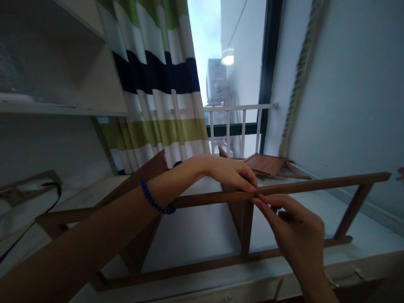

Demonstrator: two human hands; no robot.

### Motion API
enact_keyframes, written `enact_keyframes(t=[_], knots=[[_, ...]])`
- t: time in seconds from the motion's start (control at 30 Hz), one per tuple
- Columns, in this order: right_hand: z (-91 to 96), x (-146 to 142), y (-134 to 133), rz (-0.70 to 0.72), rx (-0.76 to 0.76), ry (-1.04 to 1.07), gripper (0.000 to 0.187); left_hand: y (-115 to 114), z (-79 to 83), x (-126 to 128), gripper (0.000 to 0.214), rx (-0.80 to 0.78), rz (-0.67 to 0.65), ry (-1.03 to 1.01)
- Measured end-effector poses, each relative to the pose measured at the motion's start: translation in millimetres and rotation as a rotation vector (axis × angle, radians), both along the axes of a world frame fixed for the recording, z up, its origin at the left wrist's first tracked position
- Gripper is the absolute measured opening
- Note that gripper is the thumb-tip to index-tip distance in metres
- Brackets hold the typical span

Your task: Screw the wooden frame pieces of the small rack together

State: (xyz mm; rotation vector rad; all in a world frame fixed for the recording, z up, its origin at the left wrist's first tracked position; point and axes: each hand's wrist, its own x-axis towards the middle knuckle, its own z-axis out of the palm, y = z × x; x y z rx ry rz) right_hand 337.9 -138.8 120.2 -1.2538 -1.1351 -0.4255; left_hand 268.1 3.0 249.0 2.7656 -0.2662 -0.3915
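The left hand (232, 171) rests on the top rail (315, 184) of a wooden frame (189, 266), fingers pinching it. The right hand (293, 229), at five o'clock of the left, pinches the same rail from below. The frame stands on a white worktop (195, 231).

You're gripping a brown wooden frame (284, 188), smooth, matt stain. Blue beaded bracelet (154, 201) looks glossy. Striped curtain (158, 84) is soft cloth; white tabletop (195, 227) matt.
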Motion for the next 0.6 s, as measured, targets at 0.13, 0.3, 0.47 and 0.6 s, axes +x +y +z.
enact_keyframes(t=[0.13, 0.3, 0.47, 0.6], knots=[[-1.5, 1, 3, -0.007, 0.002, 0.002, 0.006, -8, -0.2, -7, 0.030, 0.056, 0.032, 0.029], [-0.3, 1, 4, -0.019, -0.022, 0.005, 0.008, -7, -10.3, -10, 0.028, 0.047, 0.057, -0.033], [0.4, 3, 2, -0.021, -0.035, 0.028, 0.012, -10, -17.5, -10, 0.022, 0.080, 0.094, -0.101], [1.1, 5, -1, 0.010, -0.032, 0.020, 0.009, -14, -19.2, -13, 0.022, 0.095, 0.084, -0.143]])
